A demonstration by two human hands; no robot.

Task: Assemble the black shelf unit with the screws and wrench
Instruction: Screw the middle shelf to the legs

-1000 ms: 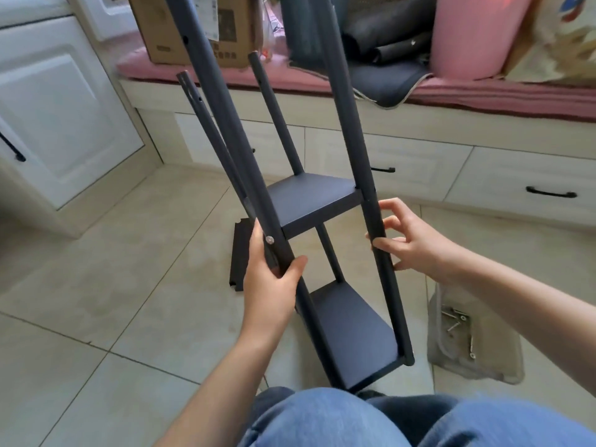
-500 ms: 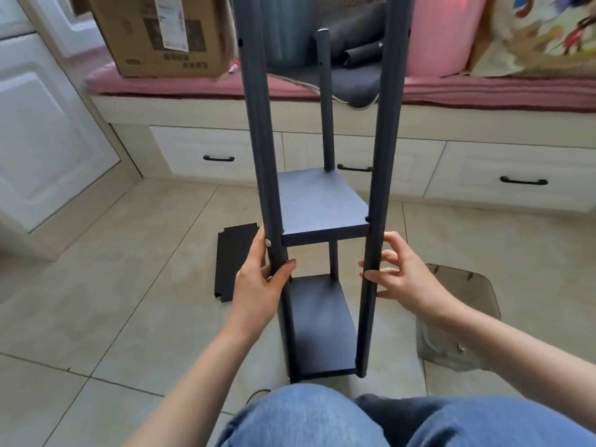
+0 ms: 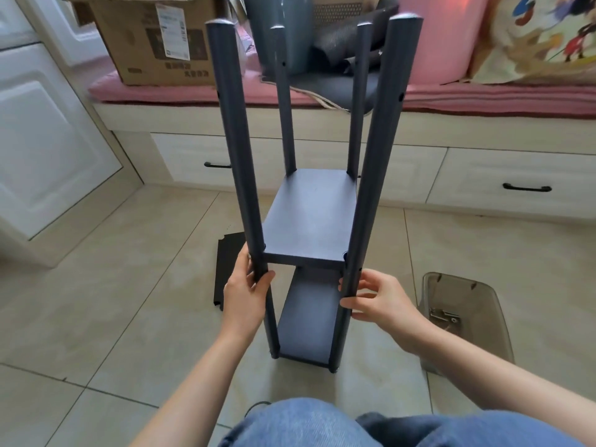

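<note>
Beige floor tiles (image 3: 96, 317) lie under the black shelf unit (image 3: 309, 227), which stands upright on them with four poles and two boards fitted. One spare board (image 3: 229, 269) lies flat just left of it. The left hand (image 3: 246, 296) wraps around the near left pole. The right hand (image 3: 377, 296) curls its fingers on the near right pole. One clear plastic tray (image 3: 464, 314) at the right holds what look like screws (image 3: 444, 315).

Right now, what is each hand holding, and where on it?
Both hold the black shelf unit. Left hand grips the near-left post just below the middle shelf; right hand pinches the near-right post at the same height.
</note>
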